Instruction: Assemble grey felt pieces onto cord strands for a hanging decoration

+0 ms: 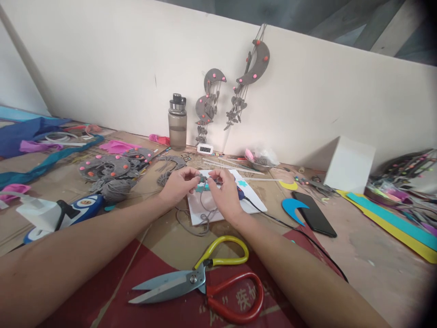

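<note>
Both my hands meet over a white sheet (254, 196) in the middle of the table. My left hand (177, 186) and my right hand (225, 191) pinch a small teal felt piece (204, 183) between their fingertips. A grey cord (201, 218) hangs from the piece and loops onto the table below my hands. A small teal flower cutout (242, 183) lies on the sheet just right of my right hand.
Scissors (201, 282) with one yellow and one red handle lie near me. A black phone (314, 213), blue crescent (292, 208), white box (348, 165), bottle (177, 122), grey felt pieces (109, 167) and a glue gun (61, 213) surround the work spot. Grey moon hangings (251, 68) lean on the wall.
</note>
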A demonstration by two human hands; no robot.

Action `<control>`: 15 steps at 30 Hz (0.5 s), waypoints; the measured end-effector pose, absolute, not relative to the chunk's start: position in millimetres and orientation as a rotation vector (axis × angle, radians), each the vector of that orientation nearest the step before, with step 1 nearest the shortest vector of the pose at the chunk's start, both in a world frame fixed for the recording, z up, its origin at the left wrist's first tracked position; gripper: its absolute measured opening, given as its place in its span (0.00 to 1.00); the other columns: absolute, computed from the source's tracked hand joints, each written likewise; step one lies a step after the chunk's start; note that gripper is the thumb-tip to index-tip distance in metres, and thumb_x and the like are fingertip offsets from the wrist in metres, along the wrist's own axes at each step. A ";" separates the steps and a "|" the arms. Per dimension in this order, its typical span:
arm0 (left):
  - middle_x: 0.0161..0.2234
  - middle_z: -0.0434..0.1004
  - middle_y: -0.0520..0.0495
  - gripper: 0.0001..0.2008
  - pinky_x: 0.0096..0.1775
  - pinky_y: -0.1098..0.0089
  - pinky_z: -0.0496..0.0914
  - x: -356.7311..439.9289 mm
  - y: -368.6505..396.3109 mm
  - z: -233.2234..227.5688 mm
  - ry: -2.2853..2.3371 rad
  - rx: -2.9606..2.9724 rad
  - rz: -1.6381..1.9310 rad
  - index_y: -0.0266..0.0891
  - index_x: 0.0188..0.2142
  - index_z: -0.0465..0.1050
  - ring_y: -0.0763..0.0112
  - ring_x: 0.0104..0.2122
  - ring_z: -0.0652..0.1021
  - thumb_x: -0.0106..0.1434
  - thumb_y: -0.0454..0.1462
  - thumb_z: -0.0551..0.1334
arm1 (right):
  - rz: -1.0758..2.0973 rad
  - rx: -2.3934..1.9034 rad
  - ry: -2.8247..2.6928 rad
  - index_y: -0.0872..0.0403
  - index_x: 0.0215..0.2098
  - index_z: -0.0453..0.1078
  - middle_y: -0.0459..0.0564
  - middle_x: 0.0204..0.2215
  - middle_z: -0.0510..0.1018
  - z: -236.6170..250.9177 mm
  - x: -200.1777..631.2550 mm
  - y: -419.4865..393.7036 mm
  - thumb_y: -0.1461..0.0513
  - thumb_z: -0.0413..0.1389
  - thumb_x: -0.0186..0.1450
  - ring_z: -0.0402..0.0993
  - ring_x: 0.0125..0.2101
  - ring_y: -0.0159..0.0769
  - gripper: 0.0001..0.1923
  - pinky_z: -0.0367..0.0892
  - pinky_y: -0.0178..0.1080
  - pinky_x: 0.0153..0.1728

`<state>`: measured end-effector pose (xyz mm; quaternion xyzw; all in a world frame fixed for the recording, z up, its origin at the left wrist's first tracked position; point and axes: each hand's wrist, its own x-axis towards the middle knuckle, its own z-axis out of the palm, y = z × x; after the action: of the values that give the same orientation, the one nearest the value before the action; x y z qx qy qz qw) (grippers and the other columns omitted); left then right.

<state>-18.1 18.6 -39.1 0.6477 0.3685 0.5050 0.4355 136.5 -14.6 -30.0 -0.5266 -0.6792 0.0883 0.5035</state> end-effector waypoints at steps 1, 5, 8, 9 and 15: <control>0.22 0.69 0.55 0.10 0.21 0.76 0.63 -17.8 17.9 -38.7 0.921 1.638 1.257 0.36 0.32 0.69 0.80 0.17 0.67 0.54 0.40 0.63 | 0.179 -1.288 -1.657 0.52 0.36 0.69 0.47 0.36 0.74 -28.3 136.0 -16.2 0.62 0.53 0.61 0.66 0.40 0.37 0.06 0.60 0.41 0.43; 0.24 0.70 0.54 0.08 0.22 0.76 0.63 -16.4 14.2 -35.9 0.966 1.746 1.250 0.36 0.31 0.70 0.79 0.19 0.67 0.54 0.39 0.62 | 0.052 -1.355 -1.729 0.51 0.33 0.70 0.48 0.36 0.75 -25.8 134.4 -20.2 0.61 0.53 0.63 0.65 0.41 0.39 0.04 0.56 0.42 0.43; 0.25 0.72 0.53 0.07 0.24 0.76 0.63 -15.6 11.9 -33.9 1.000 1.807 1.259 0.36 0.30 0.71 0.78 0.21 0.67 0.53 0.38 0.62 | -0.029 -1.370 -1.783 0.51 0.33 0.71 0.48 0.35 0.76 -27.1 134.7 -20.1 0.60 0.54 0.63 0.65 0.40 0.40 0.04 0.52 0.43 0.42; 0.25 0.72 0.53 0.06 0.25 0.76 0.63 -15.3 11.3 -33.5 1.005 1.810 1.264 0.36 0.30 0.71 0.77 0.21 0.67 0.53 0.38 0.62 | -0.044 -1.367 -1.798 0.51 0.32 0.71 0.48 0.35 0.75 -27.6 135.1 -19.8 0.60 0.55 0.63 0.65 0.40 0.40 0.04 0.52 0.43 0.42; 0.22 0.70 0.54 0.06 0.25 0.75 0.62 -13.9 8.7 -32.6 1.006 1.774 1.257 0.37 0.29 0.71 0.76 0.20 0.67 0.52 0.38 0.62 | -0.011 -1.382 -1.816 0.52 0.31 0.70 0.49 0.33 0.75 -26.8 134.7 -19.4 0.61 0.54 0.62 0.65 0.40 0.41 0.04 0.51 0.44 0.43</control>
<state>-13.9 8.7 -32.6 0.6895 0.3912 0.4885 0.3645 134.7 -19.4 -26.8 -0.5506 -0.7234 -0.0046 0.4167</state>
